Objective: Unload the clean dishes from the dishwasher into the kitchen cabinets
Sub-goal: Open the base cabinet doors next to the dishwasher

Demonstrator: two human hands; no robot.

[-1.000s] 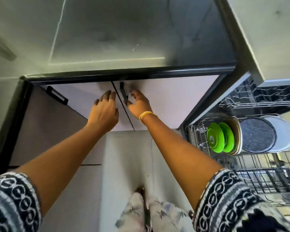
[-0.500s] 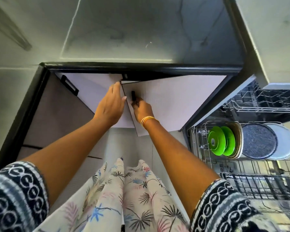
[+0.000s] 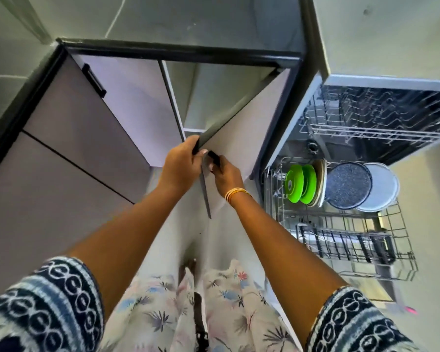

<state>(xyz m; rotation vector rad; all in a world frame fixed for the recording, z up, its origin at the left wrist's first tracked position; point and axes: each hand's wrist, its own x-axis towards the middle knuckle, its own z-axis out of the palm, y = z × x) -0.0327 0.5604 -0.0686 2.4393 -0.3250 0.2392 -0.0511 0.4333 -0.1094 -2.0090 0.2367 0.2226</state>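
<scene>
The right-hand door (image 3: 241, 138) of a low cabinet under the counter stands swung open toward me. My right hand (image 3: 225, 174) grips its black handle (image 3: 214, 157). My left hand (image 3: 181, 166) grips the door's top corner edge. Pale bare shelves (image 3: 201, 97) show inside the cabinet. To the right, the dishwasher's lower rack (image 3: 341, 224) is pulled out. In it stand two green plates (image 3: 300, 184), a beige plate (image 3: 320, 182), a dark speckled plate (image 3: 348, 185) and a white plate (image 3: 381, 186), all on edge.
The left cabinet door (image 3: 122, 102) is closed, with a black handle (image 3: 94, 80). The dishwasher's upper rack (image 3: 366, 118) is wire and partly pulled out. A grey counter (image 3: 188, 19) runs above the cabinet. My feet and patterned clothing are on the pale floor (image 3: 173, 237) below.
The right cabinet door went from closed to wide open. My right hand pulled it by the handle, and my left hand moved from the door face to gripping its top corner.
</scene>
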